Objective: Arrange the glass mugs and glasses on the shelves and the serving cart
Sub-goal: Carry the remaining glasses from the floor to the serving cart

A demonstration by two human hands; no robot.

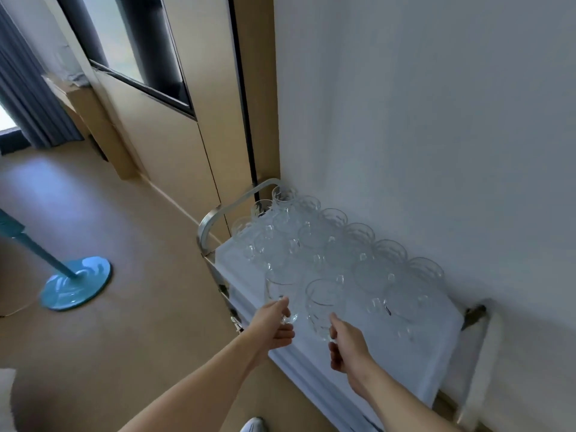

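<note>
Lower centre of frame: left hand (274, 325) gripping one upright glass mug (282, 294), right hand (347, 346) gripping another (324, 307), both at serving cart (442, 363) near edge, rows of mugs (343, 244) beyond.

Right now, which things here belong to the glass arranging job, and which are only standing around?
Belong to the job:
- left hand gripping a glass mug
- right hand gripping another glass mug
- mugs in rows
- serving cart with white cloth

Only standing around:
- blue fan base
- grey curtain
</note>
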